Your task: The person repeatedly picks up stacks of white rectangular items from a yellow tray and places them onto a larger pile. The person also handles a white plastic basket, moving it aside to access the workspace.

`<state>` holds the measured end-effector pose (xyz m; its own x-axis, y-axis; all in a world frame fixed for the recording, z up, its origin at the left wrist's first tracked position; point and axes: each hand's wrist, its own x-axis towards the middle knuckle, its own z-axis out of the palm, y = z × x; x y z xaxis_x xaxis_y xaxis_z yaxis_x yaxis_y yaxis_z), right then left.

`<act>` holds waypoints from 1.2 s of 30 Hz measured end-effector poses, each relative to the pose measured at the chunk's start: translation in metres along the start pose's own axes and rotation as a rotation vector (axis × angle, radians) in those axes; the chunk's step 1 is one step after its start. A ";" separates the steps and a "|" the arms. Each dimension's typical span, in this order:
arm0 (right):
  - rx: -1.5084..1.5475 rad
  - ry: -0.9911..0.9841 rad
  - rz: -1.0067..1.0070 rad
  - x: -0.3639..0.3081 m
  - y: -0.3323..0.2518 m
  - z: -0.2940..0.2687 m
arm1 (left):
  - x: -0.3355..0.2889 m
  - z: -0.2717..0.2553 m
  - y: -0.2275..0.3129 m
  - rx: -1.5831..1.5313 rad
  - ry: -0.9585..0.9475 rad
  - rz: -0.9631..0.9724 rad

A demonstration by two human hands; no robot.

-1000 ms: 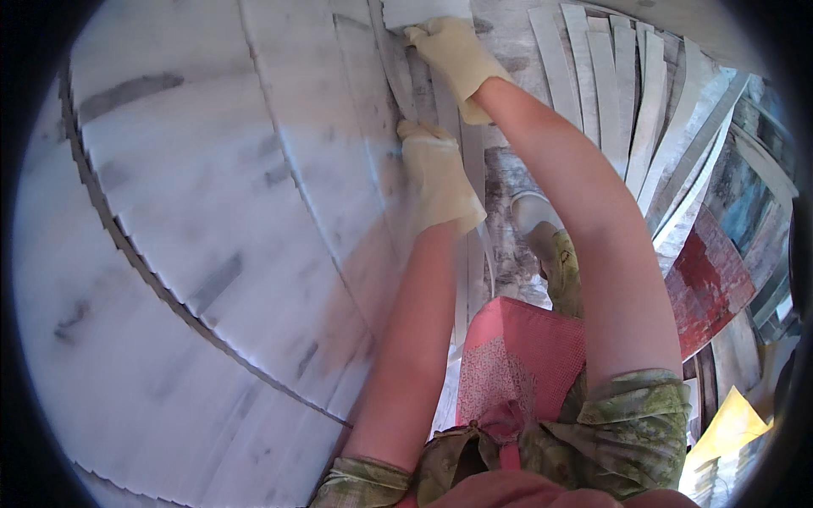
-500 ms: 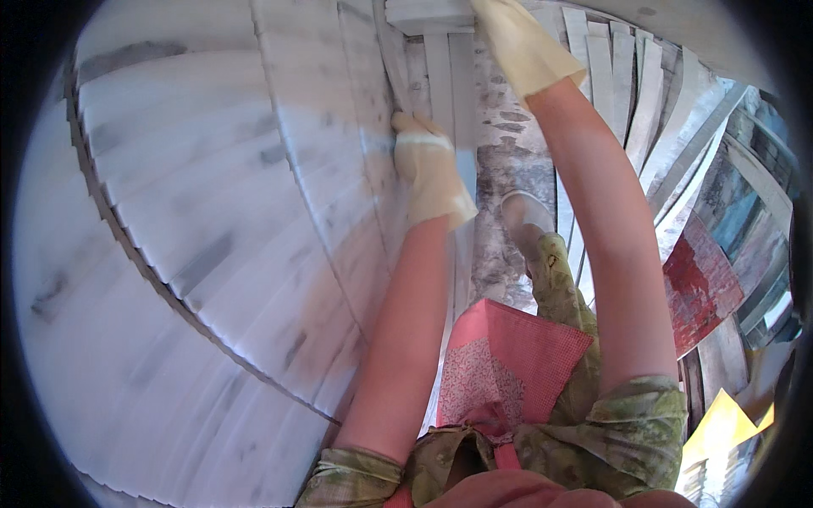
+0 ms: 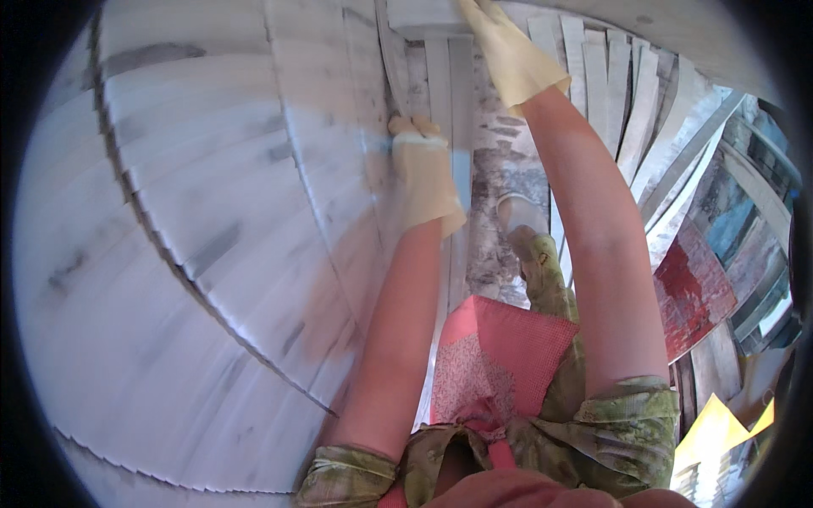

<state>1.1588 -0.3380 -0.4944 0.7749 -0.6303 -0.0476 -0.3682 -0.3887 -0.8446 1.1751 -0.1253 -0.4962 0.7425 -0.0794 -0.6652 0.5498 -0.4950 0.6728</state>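
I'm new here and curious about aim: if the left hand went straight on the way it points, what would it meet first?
The left hand would probably meet the thin grey strip just ahead, beside the big pale stack; depth is unclear, so it might pass over it.

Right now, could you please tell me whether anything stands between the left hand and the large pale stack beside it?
Nothing visible does: the left hand is right beside the pale stack, with no object showing between them. Blur hides whether they touch.
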 end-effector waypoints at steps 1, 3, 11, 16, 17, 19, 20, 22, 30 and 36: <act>-0.003 0.002 -0.012 0.002 -0.001 0.000 | 0.002 -0.002 0.000 -0.046 -0.048 0.103; -0.012 0.005 -0.014 0.003 -0.001 -0.002 | 0.009 -0.002 -0.003 0.020 -0.138 0.504; 0.310 -0.203 0.299 0.026 0.001 -0.011 | 0.036 -0.016 -0.054 0.100 -0.041 0.278; -0.228 -0.359 0.038 0.032 0.002 -0.041 | 0.042 -0.020 -0.050 0.600 -0.135 0.744; 0.028 -0.292 0.257 0.029 0.001 -0.047 | 0.042 -0.018 -0.046 0.810 -0.114 0.567; -0.012 -0.253 0.298 0.026 -0.003 -0.048 | 0.034 -0.013 -0.036 0.848 -0.050 0.305; -0.027 -0.228 0.323 0.027 -0.004 -0.049 | 0.027 -0.010 -0.031 0.696 -0.012 0.243; 0.161 -0.103 0.521 0.046 -0.012 -0.019 | 0.019 -0.005 -0.018 0.539 0.056 0.285; 0.095 -0.174 0.294 0.064 0.041 0.006 | 0.008 -0.002 0.002 0.558 0.053 0.247; 0.464 -0.268 0.036 0.020 0.070 -0.033 | 0.010 -0.002 -0.002 0.216 -0.004 0.316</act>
<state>1.1314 -0.4000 -0.5368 0.8923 -0.4205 -0.1643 -0.1783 0.0062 -0.9840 1.1822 -0.1235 -0.5036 0.8609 -0.2607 -0.4370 0.2000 -0.6162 0.7618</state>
